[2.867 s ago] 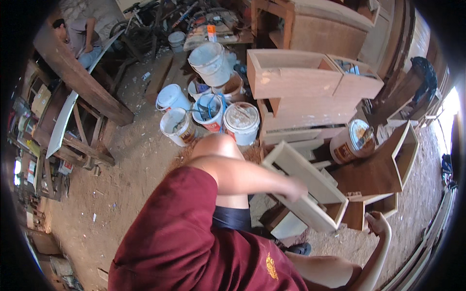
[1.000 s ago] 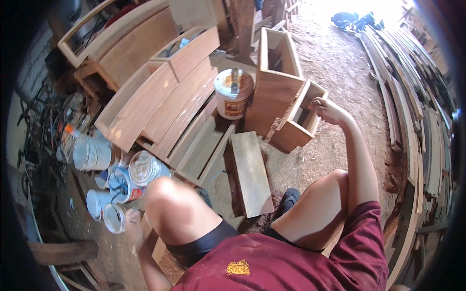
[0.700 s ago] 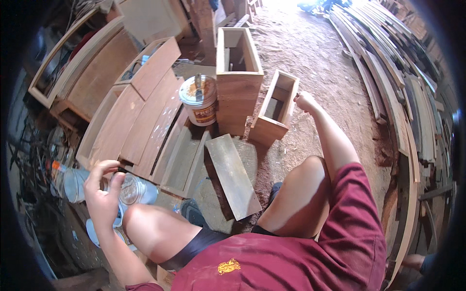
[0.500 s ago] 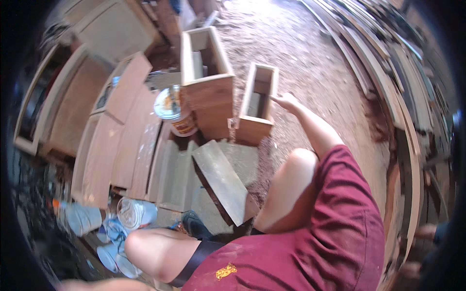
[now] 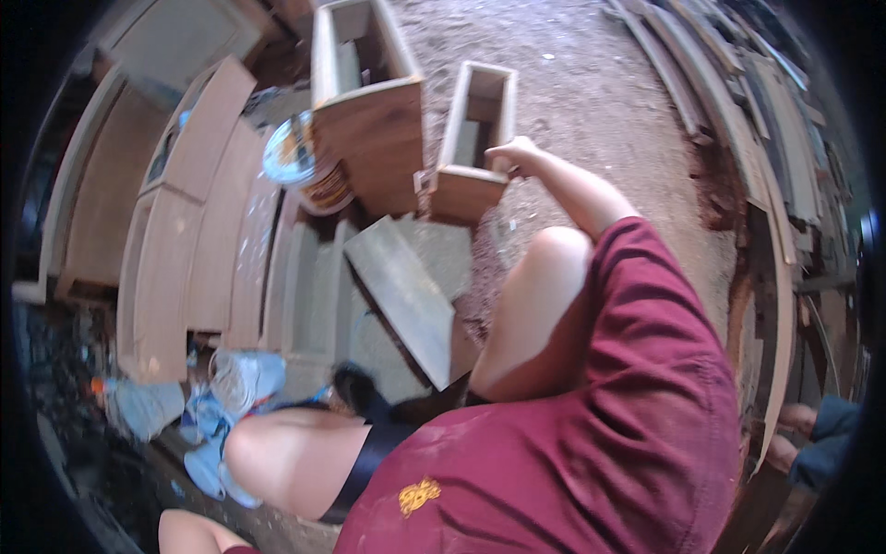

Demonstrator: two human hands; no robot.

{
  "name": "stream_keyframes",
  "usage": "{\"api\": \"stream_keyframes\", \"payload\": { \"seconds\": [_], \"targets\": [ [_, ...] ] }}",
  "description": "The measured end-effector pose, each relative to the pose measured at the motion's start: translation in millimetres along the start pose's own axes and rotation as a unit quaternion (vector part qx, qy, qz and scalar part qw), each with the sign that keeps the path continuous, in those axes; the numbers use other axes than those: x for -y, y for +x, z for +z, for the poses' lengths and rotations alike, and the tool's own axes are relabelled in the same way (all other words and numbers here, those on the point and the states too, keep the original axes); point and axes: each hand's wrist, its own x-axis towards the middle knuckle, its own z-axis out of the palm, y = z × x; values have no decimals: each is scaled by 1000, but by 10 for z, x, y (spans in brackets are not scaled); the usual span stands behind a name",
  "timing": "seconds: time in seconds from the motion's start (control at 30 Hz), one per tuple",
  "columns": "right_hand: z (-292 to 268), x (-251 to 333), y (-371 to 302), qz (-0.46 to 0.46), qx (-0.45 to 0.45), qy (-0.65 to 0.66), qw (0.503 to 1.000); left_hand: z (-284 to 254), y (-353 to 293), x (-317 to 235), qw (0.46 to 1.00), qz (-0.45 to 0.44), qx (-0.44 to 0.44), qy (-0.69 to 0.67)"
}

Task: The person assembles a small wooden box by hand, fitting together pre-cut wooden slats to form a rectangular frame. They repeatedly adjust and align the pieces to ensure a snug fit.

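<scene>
My right hand (image 5: 517, 157) has its fingers closed over the near right corner of a narrow wooden drawer (image 5: 466, 192), an open-topped box standing on the ground. Just left of it is a larger wooden drawer (image 5: 369, 138), also open at the top. A white bucket (image 5: 318, 185) with a brush-like tool in it leans against that one's left side. Nearer me, a loose wooden board (image 5: 403, 295) lies slanted. Of my left arm (image 5: 189, 533), only a bent part shows at the lower left edge; the hand is out of the picture.
Long wooden panels (image 5: 166, 277) and cabinet-like frames fill the left. Pale blue plastic containers (image 5: 245, 379) sit beside my left knee. Stacked planks (image 5: 715, 102) run along the right, where part of another person in dark blue clothing (image 5: 826, 448) shows. Sawdust-strewn ground (image 5: 591, 83) lies beyond.
The view has shifted, so the things appear higher in the picture. My right hand has moved from the narrow drawer's right side to its near right corner.
</scene>
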Motion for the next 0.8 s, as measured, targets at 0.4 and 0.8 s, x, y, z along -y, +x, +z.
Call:
{"api": "stream_keyframes", "payload": {
  "seconds": [0.4,0.8],
  "targets": [
    [-81,-176,94,-36,68,-19,997,-641,-23,-387,998,-41,41,15],
    [-52,-166,193,-83,83,-121,986,-764,-34,-620,994,-82,62,21]
  ]
}}
